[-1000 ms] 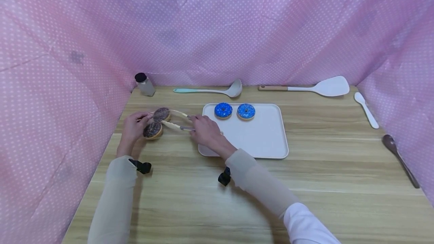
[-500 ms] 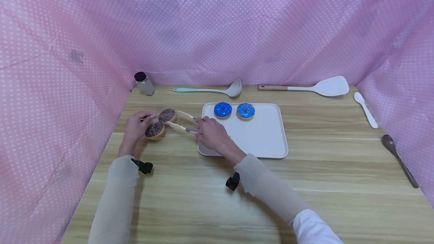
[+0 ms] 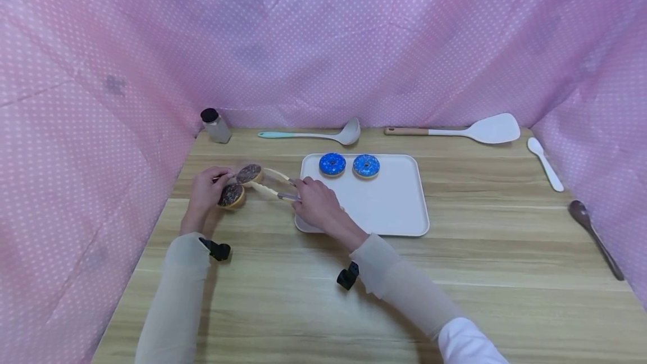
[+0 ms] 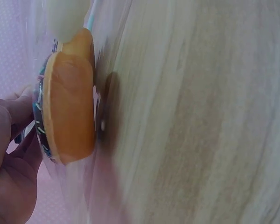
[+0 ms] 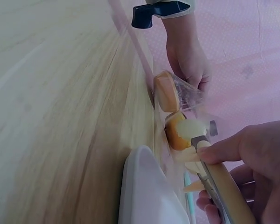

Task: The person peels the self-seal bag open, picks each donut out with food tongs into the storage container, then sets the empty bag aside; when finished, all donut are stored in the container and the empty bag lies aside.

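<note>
My left hand (image 3: 204,190) pinches a clear plastic bag (image 5: 189,95) that wraps round a chocolate-topped doughnut (image 3: 232,195) with sprinkles. In the left wrist view that doughnut's tan side faces the camera, standing tilted on its edge near the table. A second chocolate doughnut (image 3: 249,173) lies just beyond it, also tilted. With my right hand (image 3: 319,201) I grip a pair of tongs (image 5: 226,191), whose cream tips reach to either side of the second doughnut. Whether the tips press on it I cannot tell. Clear film also shows round this doughnut in the left wrist view.
Two blue doughnuts (image 3: 332,164) lie at the back of a white tray (image 3: 389,206), partly under my right arm. Behind stand a black-capped jar (image 3: 216,126), a ladle (image 3: 323,136) and a white turner (image 3: 490,130). A white spoon (image 3: 546,164) and brown spoon (image 3: 596,237) lie right.
Both chocolate doughnuts and the tongs have shifted a little to the right. My hands moved right with them, mostly in the first half second.
</note>
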Tool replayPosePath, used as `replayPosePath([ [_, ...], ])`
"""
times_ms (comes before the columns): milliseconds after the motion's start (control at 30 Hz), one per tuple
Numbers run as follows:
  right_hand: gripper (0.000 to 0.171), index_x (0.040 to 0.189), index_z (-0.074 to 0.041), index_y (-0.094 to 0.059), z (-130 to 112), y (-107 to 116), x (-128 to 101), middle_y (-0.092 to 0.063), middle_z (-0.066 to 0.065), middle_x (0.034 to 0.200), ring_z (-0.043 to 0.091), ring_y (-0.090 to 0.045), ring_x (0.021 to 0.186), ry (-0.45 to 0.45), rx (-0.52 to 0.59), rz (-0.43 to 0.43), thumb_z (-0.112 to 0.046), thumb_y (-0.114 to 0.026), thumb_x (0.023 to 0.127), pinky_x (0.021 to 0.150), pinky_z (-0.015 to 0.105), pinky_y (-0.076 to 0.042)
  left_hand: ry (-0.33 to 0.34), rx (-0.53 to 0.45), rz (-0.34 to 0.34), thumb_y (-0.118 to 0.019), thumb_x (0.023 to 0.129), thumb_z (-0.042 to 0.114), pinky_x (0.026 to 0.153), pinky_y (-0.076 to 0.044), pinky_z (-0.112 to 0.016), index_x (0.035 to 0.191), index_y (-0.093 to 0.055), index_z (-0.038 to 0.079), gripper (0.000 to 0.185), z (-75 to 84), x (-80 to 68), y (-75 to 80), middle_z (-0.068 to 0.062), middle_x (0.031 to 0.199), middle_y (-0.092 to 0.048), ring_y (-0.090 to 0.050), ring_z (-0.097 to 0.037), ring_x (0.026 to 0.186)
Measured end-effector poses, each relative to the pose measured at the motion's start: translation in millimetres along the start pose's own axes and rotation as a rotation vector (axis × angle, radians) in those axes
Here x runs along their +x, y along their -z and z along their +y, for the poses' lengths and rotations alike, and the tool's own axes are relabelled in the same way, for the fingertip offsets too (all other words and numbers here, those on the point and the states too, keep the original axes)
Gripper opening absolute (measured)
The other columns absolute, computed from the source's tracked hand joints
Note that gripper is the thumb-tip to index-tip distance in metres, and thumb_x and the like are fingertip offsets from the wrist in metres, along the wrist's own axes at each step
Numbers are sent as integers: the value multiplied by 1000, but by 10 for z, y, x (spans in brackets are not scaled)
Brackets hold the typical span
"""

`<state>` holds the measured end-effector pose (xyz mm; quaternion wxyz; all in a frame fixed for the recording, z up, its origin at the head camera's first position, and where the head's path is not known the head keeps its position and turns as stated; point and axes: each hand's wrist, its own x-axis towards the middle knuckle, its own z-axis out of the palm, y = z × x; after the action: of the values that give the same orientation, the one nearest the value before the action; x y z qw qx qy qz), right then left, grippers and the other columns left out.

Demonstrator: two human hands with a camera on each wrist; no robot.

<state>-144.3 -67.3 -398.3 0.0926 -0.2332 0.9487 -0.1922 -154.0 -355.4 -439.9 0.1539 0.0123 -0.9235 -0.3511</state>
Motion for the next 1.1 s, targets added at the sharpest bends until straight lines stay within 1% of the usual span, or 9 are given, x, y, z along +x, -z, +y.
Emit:
replayPosePath([
  [133, 50, 134, -13, -53, -26, 25, -44, -60, 5, 114, 17, -55, 90, -8, -32, -14, -28, -66, 89, 76, 32, -54, -8, -6, 4, -62, 92, 4, 85, -51, -48, 101, -69, -8, 17, -1, 7, -6, -25, 103, -68, -64, -37, 99],
  [267, 52, 135, -11, -52, -62, 35, -50, -58, 5, 114, 18, -53, 91, -32, -43, -31, -31, -66, 89, 76, 32, -53, -20, -6, 13, -62, 91, 4, 86, -50, -49, 101, -70, -7, 16, 3, 15, -8, -25, 102, -68, -64, -38, 98],
  [500, 49, 129, -8, -55, -92, -23, 0, -59, 6, 112, 20, -56, 93, -61, -27, -13, -30, -67, 88, 73, 34, -53, -43, 2, 16, -63, 91, 5, 83, -47, -38, 99, -71, -5, 15, 2, 8, -25, -22, 101, -70, -64, -35, 97],
  [600, 51, 131, -8, -54, -106, -48, 33, -58, 6, 112, 19, -55, 92, -78, -10, -29, -31, -67, 88, 73, 34, -53, -42, -5, 11, -63, 91, 6, 83, -47, -39, 99, -71, -5, 16, 10, 2, -33, -23, 101, -69, -64, -36, 97],
  [667, 52, 131, -8, -53, -113, -63, 57, -57, 6, 113, 18, -53, 92, -86, 0, -40, -32, -67, 88, 74, 33, -52, -33, -11, 8, -63, 91, 6, 84, -48, -41, 99, -71, -5, 16, 18, 1, -38, -23, 102, -69, -64, -36, 98],
  [867, 50, 132, -9, -54, -101, -105, 101, -57, 6, 119, 18, -55, 96, -60, -10, -20, -32, -65, 89, 77, 34, -53, -5, -21, -3, -63, 91, 6, 86, -49, -46, 100, -70, -6, 17, 42, -5, -42, -23, 102, -69, -64, -35, 97],
  [967, 47, 131, -9, -55, -87, -116, 108, -58, 6, 118, 19, -55, 95, -39, -25, -2, -31, -64, 90, 76, 34, -53, 6, -24, -5, -62, 92, 6, 86, -49, -47, 101, -70, -6, 17, 39, -5, -42, -23, 103, -69, -64, -36, 98],
  [1100, 45, 130, -9, -56, -68, -100, 98, -58, 5, 114, 18, -54, 91, -17, -42, 5, -30, -63, 90, 73, 33, -52, 19, -27, -1, -63, 92, 7, 88, -50, -47, 102, -70, -5, 18, 17, -5, -46, -23, 104, -69, -64, -36, 99],
])
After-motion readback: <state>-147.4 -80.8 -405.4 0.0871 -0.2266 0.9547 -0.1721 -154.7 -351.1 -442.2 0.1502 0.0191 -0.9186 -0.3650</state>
